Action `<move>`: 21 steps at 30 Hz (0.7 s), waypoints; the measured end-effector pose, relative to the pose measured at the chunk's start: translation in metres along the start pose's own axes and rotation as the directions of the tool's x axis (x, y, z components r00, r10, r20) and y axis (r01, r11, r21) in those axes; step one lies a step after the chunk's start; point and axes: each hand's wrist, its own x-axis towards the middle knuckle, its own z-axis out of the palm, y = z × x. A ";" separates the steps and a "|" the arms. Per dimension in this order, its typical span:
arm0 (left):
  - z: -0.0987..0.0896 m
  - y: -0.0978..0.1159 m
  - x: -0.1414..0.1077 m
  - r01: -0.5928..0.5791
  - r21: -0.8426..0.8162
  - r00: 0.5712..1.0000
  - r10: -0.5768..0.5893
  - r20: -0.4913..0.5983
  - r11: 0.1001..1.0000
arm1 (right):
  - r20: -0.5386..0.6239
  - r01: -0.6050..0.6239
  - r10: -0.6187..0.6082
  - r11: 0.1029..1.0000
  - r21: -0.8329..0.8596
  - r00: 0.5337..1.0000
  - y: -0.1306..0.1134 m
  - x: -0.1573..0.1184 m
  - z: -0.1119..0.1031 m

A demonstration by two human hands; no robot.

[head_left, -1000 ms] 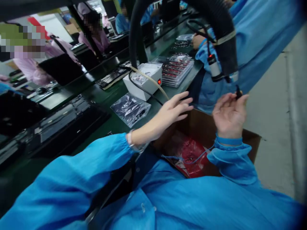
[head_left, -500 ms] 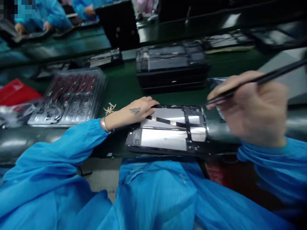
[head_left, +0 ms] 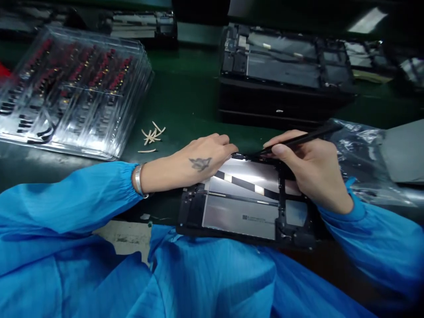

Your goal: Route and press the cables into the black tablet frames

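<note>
An opened tablet (head_left: 238,214) lies at the near edge of the bench, its silvery inner plates, black frame and a dark flat cable showing. My left hand (head_left: 207,157) grips its far edge, fingers curled over the rim; the fingertips are partly hidden. In my right hand (head_left: 309,170) is a pair of slim black tweezers (head_left: 308,136), pinched between thumb and fingers. Their tip points left at the tablet's far edge, close to my left fingertips. Whether the tip holds anything is too small to tell.
Clear plastic trays (head_left: 132,110) with small red and black parts stand at left. Several pale thin strips (head_left: 151,136) lie beside them. Behind the tablet rises a stack of similar tablets (head_left: 281,99). Clear plastic film (head_left: 361,154) and a light grey sheet (head_left: 407,152) lie at right.
My right hand has come left and down with the tweezers, from beyond the tablet's right end to its far edge. The view has moved closer; my left hand stays at the tablet.
</note>
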 end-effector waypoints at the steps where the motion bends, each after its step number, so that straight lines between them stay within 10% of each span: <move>1: 0.000 0.000 0.000 0.001 -0.003 1.000 -0.001 -0.005 1.000 | 0.002 0.001 -0.001 1.000 -0.011 1.000 -0.002 0.000 0.000; 21: 0.000 0.002 0.000 -0.003 0.079 1.000 0.001 0.021 0.997 | 0.033 0.038 -0.034 0.994 -0.105 0.999 -0.012 0.003 -0.002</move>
